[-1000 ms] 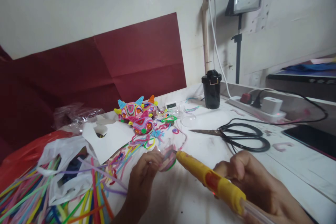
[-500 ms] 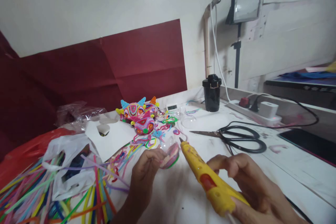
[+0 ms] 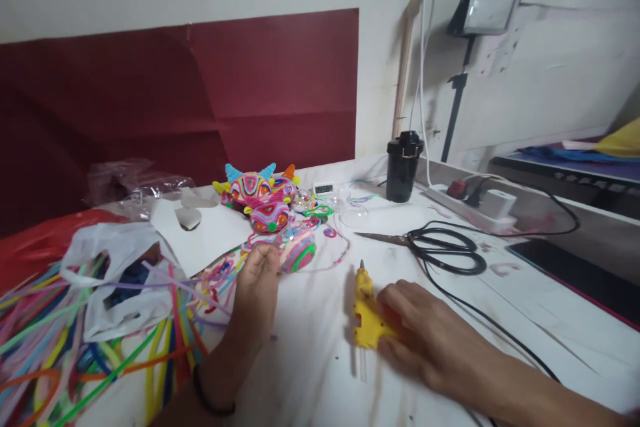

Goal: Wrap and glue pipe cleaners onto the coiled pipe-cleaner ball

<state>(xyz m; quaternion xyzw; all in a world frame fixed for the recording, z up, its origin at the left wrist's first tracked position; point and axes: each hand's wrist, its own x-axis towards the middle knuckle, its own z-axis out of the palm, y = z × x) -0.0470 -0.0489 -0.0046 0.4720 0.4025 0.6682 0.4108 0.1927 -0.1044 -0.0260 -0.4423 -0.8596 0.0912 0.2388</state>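
In my left hand (image 3: 256, 287) is a small rounded piece coiled with pink, green and red pipe cleaner (image 3: 300, 252), pinched at its left side; clear plastic seems to show at its top. My right hand (image 3: 407, 320) grips a yellow hot glue gun (image 3: 366, 313) low over the white tabletop, its nozzle pointing away from me. A clear glue stick (image 3: 363, 367) pokes out of its back end. Beyond my left hand sit colourful dragon-like heads (image 3: 270, 203) of coiled pipe cleaner with blue and orange horns.
Black-handled scissors (image 3: 445, 250) and a dark phone-like slab (image 3: 575, 280) lie to the right. A black lidded cup (image 3: 403, 170) and a power strip (image 3: 470, 207) stand behind. Loose pipe cleaners (image 3: 50, 340), a white plastic bag (image 3: 100, 253) and cut white paper (image 3: 215, 237) fill the left.
My right hand has lowered the glue gun towards the table and turned it more upright in view. My left hand has moved left and up, turning the coiled piece. The view has shifted.
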